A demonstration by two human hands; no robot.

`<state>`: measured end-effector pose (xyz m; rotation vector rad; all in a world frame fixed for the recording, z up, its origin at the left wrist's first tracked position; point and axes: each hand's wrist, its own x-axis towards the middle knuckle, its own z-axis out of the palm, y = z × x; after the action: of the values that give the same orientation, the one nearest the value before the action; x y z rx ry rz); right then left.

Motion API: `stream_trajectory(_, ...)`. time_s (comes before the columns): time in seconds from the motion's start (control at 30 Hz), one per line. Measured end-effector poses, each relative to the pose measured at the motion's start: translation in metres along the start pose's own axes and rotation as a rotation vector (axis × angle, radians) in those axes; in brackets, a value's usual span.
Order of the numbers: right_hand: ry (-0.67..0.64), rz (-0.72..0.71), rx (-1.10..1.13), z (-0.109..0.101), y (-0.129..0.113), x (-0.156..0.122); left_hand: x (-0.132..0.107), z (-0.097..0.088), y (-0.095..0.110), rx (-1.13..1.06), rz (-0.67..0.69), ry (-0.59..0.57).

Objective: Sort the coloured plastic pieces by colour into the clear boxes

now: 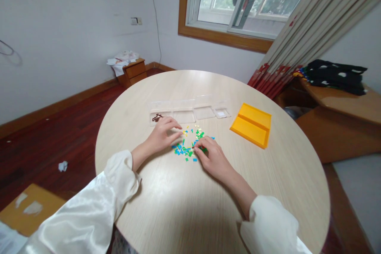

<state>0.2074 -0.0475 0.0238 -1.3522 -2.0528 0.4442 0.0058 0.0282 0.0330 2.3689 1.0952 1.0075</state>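
A loose heap of small flat green, blue and yellow pieces (pixel 185 151) lies on the round table between my hands. At the heap's left side is my left hand (pixel 162 134), its fingers apart and nothing in them. My right hand (pixel 212 155) is at the heap's right edge, thumb and forefinger pinched on a small dark brown piece (pixel 193 147), partly hidden by the fingertips. Behind my left hand, several brown pieces (pixel 156 117) lie in the leftmost clear plastic box (pixel 166 113). More clear boxes (pixel 184 117) stand in a row to its right, lids raised.
A yellow two-part tray (pixel 251 125) lies on the table (pixel 178 206) to the right. Beyond the table are a wooden cabinet (pixel 135 72) with papers on it, a window, and a long curtain (pixel 312 27). A wooden desk (pixel 336 127) with dark cloth stands at the right.
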Motion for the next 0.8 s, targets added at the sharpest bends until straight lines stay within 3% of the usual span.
stream_trajectory(0.2, 0.034, 0.027, 0.072, 0.003, 0.0, 0.001, -0.01, 0.019, 0.016, -0.101, 0.244, -0.141)
stream_trajectory(0.47, 0.076, 0.044, 0.147, 0.004, -0.002, 0.002, -0.009, 0.019, 0.018, -0.084, 0.259, -0.152)
stream_trajectory(0.57, 0.085, 0.041, 0.124, 0.003, 0.0, 0.003, -0.005, 0.013, 0.011, -0.048, 0.172, -0.087)
stream_trajectory(0.7, 0.095, 0.029, 0.051, 0.004, 0.007, 0.003, 0.003, -0.002, -0.013, 0.099, -0.088, 0.112)
stream_trajectory(0.8, 0.124, 0.014, -0.019, 0.007, 0.014, 0.003, 0.007, -0.012, -0.033, 0.217, -0.269, 0.149)
